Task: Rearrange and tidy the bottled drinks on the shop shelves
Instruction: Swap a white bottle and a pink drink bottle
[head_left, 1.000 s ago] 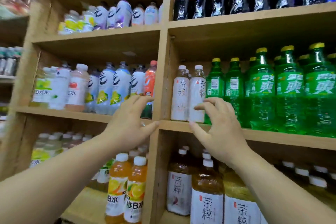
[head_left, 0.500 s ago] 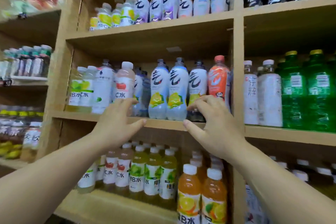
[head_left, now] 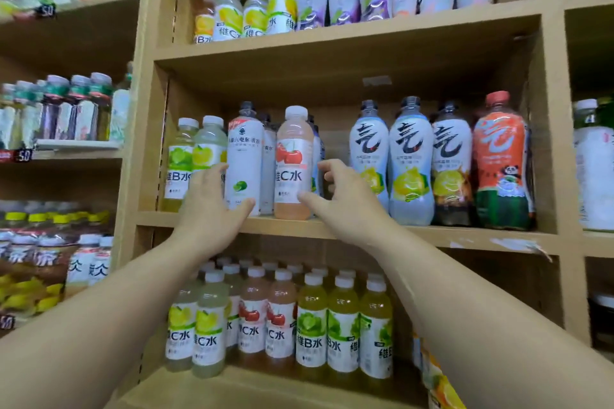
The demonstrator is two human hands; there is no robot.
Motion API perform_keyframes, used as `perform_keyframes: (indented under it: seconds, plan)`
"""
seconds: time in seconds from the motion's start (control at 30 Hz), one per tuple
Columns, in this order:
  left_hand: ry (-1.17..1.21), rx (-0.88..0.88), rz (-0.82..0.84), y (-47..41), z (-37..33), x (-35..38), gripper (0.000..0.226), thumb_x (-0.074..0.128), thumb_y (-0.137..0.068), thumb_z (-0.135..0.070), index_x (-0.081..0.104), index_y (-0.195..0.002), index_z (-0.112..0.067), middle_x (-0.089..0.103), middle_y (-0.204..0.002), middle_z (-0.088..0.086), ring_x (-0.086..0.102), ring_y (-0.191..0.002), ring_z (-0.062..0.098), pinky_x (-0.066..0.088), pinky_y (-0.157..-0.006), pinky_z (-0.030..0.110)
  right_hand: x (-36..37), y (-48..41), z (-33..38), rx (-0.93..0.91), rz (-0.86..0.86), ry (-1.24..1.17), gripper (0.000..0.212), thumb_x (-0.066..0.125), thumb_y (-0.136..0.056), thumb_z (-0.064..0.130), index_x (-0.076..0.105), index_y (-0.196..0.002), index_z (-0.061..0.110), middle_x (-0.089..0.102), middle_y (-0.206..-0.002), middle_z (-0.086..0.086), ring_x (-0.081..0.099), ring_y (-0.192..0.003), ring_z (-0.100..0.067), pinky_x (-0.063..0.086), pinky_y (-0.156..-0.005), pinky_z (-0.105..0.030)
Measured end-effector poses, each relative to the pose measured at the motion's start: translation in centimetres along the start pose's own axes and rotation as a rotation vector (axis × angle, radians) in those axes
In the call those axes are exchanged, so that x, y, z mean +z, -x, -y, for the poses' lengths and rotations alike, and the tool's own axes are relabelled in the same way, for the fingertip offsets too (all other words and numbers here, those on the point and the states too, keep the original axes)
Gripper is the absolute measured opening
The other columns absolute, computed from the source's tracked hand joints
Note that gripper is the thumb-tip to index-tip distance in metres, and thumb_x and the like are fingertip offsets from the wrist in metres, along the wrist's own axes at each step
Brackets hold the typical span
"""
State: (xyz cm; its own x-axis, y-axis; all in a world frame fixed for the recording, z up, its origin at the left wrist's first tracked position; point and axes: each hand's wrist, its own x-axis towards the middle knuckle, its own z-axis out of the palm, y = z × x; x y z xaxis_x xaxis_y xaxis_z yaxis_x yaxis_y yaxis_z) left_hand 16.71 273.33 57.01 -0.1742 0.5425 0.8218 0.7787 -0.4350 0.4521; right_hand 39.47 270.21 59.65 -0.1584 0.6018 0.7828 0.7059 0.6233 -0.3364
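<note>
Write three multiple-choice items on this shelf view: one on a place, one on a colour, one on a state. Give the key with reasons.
1. Where does the orange panda bottle stand on the middle shelf?
A. Far right
B. Far left
C. Centre

2. What colour is the cap of the cherry-label bottle?
A. Black
B. White
C. Red

3. What is the state of the right hand?
A. Closed round a bottle
B. Flat on the shelf
C. Open, fingers curled, holding nothing

Key: 1 A, it ends the row beside the partition. 2 B, the cap is plainly white. 3 C, nothing sits in the grasp, though the thumb is at the cherry-label bottle.
</note>
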Motion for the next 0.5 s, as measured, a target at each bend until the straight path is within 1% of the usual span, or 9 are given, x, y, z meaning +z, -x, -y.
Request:
perform_keyframes:
  seconds: [0.03, 0.1, 0.13, 0.2, 0.27, 0.37, 0.5]
  plan:
    - [0.032, -0.017, 0.009, -0.4, 0.4, 0.2, 0.079, 0.075, -0.087, -0.039, 0.033, -0.152, -0.021, 0.039, -0.146, 0.007, 0.043, -0.134, 0.026, 0.039, -0.11, 0.042, 0.8, -0.8, 0.2, 0.047, 0.009, -0.025, 0.066, 0.067, -0.091, 0.048, 0.04, -0.146, 0.023, 0.052, -0.135, -0.003, 0.054, -0.12, -0.02, 0.045, -0.092, -0.035]
    - [0.111, -0.074, 0.045, -0.9, 0.9, 0.7, 0.077, 0.076, -0.087, -0.036, 0.035, -0.149, -0.021, 0.046, -0.133, 0.003, 0.049, -0.126, 0.023, 0.042, -0.098, 0.036, 2.3, -2.3, 0.4, 0.142, 0.012, -0.026, 0.069, 0.068, -0.09, 0.049, 0.039, -0.144, 0.019, 0.055, -0.133, -0.004, 0.057, -0.117, -0.025, 0.045, -0.084, -0.036]
    - [0.155, -0.108, 0.05, -1.1, 1.1, 1.1, 0.074, 0.077, -0.086, -0.036, 0.037, -0.146, -0.021, 0.05, -0.126, 0.001, 0.053, -0.12, 0.023, 0.044, -0.092, 0.036, 3.0, -2.9, 0.4, 0.187, 0.003, -0.018, 0.067, 0.069, -0.089, 0.05, 0.041, -0.14, 0.017, 0.059, -0.13, -0.005, 0.059, -0.115, -0.026, 0.047, -0.082, -0.036]
    - [0.195, -0.151, 0.027, -1.6, 1.5, 1.9, 0.071, 0.08, -0.082, -0.041, 0.042, -0.14, -0.023, 0.057, -0.119, -0.002, 0.06, -0.111, 0.024, 0.05, -0.088, 0.04, 4.0, -3.9, 0.3, 0.246, -0.033, -0.017, 0.064, 0.072, -0.086, 0.051, 0.045, -0.132, 0.016, 0.063, -0.126, -0.005, 0.062, -0.112, -0.028, 0.052, -0.086, -0.04]
    - [0.163, -0.149, 0.009, -2.1, 1.8, 2.4, 0.073, 0.081, -0.076, -0.047, 0.045, -0.136, -0.025, 0.061, -0.119, -0.003, 0.062, -0.106, 0.022, 0.052, -0.085, 0.042, 4.7, -4.5, 0.4, 0.268, -0.055, -0.025, 0.065, 0.075, -0.083, 0.051, 0.046, -0.13, 0.017, 0.064, -0.125, -0.004, 0.063, -0.112, -0.026, 0.053, -0.088, -0.04]
    - [0.096, -0.142, -0.006, -2.8, 2.1, 2.8, 0.079, 0.08, -0.075, -0.053, 0.043, -0.139, -0.025, 0.064, -0.124, -0.003, 0.063, -0.109, 0.023, 0.051, -0.082, 0.039, 4.9, -4.6, 0.5, 0.277, -0.054, -0.031, 0.07, 0.08, -0.078, 0.052, 0.046, -0.129, 0.017, 0.063, -0.124, 0.0, 0.063, -0.11, -0.022, 0.047, -0.079, -0.033]
    - [0.051, -0.14, -0.017, -3.4, 2.6, 2.7, 0.084, 0.078, -0.075, -0.059, 0.04, -0.143, -0.027, 0.067, -0.126, 0.001, 0.063, -0.113, 0.028, 0.053, -0.09, 0.045, 4.8, -4.5, 0.4, 0.276, -0.034, -0.029, 0.076, 0.082, -0.077, 0.053, 0.044, -0.132, 0.016, 0.062, -0.127, -0.001, 0.062, -0.113, -0.022, 0.042, -0.079, -0.031]
